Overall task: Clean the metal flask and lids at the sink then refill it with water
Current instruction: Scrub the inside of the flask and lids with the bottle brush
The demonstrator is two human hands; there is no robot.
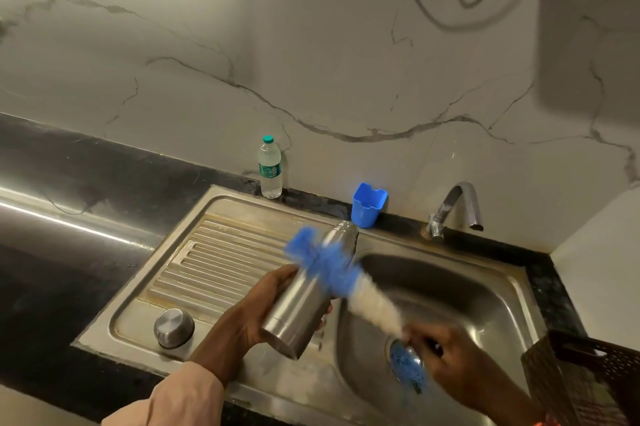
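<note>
Left hand [258, 309] wrapped round lower body of metal flask [304, 294], tilted, mouth pointing away, over sink [498, 273] edge. Right hand [450, 353] clenched on handle of bottle brush [341, 278], blurred; blue bristles against flask side above left grip. Metal lid [174, 327] on drainboard, left of grip. Blue scrubber [407, 368] in basin under right hand.

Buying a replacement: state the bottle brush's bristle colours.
Blue and white bottle brush, head view.
</note>
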